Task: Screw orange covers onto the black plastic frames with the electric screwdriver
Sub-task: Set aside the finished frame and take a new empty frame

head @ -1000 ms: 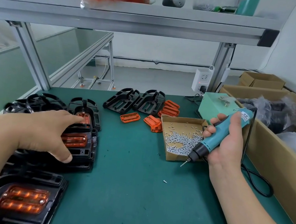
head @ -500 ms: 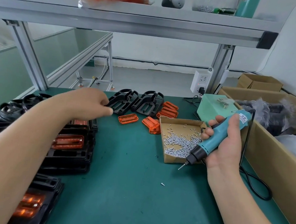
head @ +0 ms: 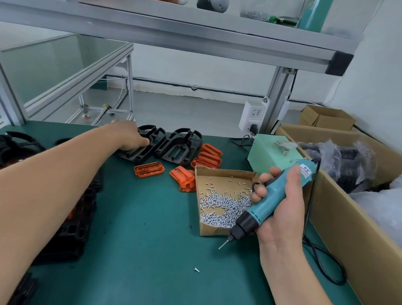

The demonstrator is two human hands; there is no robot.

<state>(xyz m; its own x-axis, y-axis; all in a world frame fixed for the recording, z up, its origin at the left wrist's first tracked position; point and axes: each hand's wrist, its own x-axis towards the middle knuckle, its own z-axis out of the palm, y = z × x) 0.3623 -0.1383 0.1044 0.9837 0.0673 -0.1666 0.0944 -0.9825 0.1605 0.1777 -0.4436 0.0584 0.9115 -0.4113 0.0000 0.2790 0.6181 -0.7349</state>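
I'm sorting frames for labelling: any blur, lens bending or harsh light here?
Head view: soft, even light, with only faint shadows beside the screw box. Head view: the wide lens slants the shelf beam. Head view: the left hand on the far black frame is slightly smeared; the right hand, electric screwdriver and screws are sharp.

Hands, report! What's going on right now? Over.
Left hand on black frame, grip unclear. Right hand grips electric screwdriver. Orange covers loose nearby. Nothing blocking.

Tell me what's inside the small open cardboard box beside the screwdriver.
The cardboard box holds loose silver screws, piled toward its near end. The electric screwdriver and right hand cover its right side.
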